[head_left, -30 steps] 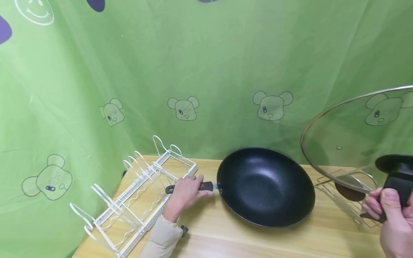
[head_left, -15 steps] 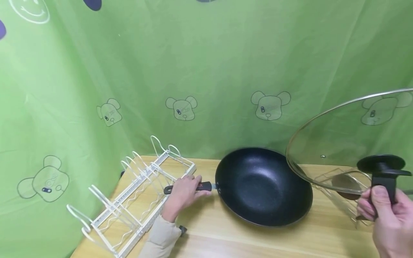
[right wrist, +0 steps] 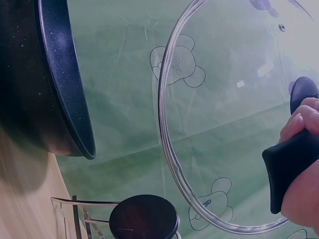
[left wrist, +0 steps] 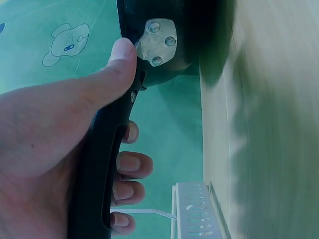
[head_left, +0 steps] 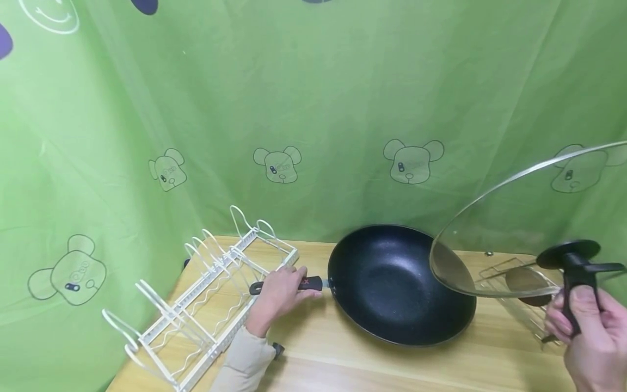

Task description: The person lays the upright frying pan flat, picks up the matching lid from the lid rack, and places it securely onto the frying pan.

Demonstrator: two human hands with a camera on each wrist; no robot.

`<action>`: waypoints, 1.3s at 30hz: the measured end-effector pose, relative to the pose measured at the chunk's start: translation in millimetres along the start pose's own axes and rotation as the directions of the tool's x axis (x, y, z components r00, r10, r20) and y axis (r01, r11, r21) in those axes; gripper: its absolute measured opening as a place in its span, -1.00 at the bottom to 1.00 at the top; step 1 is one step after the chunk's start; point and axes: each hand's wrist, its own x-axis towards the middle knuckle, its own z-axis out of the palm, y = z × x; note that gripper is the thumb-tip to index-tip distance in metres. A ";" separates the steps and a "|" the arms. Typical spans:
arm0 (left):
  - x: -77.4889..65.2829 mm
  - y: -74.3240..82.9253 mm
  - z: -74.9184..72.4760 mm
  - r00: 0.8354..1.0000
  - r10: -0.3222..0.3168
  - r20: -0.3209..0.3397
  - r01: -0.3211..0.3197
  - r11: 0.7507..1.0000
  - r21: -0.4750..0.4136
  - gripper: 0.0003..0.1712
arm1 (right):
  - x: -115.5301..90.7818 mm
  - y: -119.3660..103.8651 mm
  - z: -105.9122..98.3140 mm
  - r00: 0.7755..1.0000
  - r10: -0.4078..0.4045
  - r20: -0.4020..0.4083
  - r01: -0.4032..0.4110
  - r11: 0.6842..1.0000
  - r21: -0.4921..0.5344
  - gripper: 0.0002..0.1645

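Note:
A black wok [head_left: 392, 291] is near the middle of the table, tipped so its inside faces the head camera. My left hand [head_left: 278, 294] grips its black handle [left wrist: 97, 174], thumb along the top close to the riveted bracket [left wrist: 160, 44] and fingers curled beneath. On the right, my right hand [head_left: 595, 332] holds a glass lid [head_left: 514, 228] by its black upright handle [right wrist: 289, 169]. The see-through lid stands tilted in the air, and its metal-edged rim overlaps the wok's right side in the head view. Part of the lid runs out of the frame.
At left stands a white metal rack [head_left: 206, 310] with upright wire loops. Behind the lid is a wire rack [head_left: 514, 305] with a dark round disc [right wrist: 144, 216]. A small black object [head_left: 278, 350] shows beside the left sleeve. A green curtain [head_left: 333, 109] hangs behind the table.
My right hand has moved left with the lid, whose rim now reaches over the wok's right side in view. The lid's tilt has changed. My left hand and the wok stay put.

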 end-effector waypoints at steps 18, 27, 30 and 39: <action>0.2 -1.3 -0.1 0.999 -0.009 0.048 0.011 0.999 -0.042 -0.32 | -1.1 6.8 -1.4 0.992 0.022 0.124 -0.044 0.983 0.176 -0.34; 0.9 -3.4 -0.9 0.998 -0.021 0.052 0.023 0.999 -0.044 -0.36 | -0.4 13.8 0.1 0.996 0.023 -0.088 -0.024 1.000 -0.013 -0.39; 1.4 -4.1 -0.7 0.998 -0.020 0.052 0.023 0.999 -0.049 -0.37 | 0.0 14.1 0.6 0.989 0.026 -0.144 -0.038 0.996 -0.084 -0.40; 3.0 -3.6 -2.7 0.997 -0.025 0.075 0.030 0.998 -0.057 -0.38 | 1.2 13.1 2.1 0.956 0.087 -0.280 -0.152 0.964 -0.220 -0.38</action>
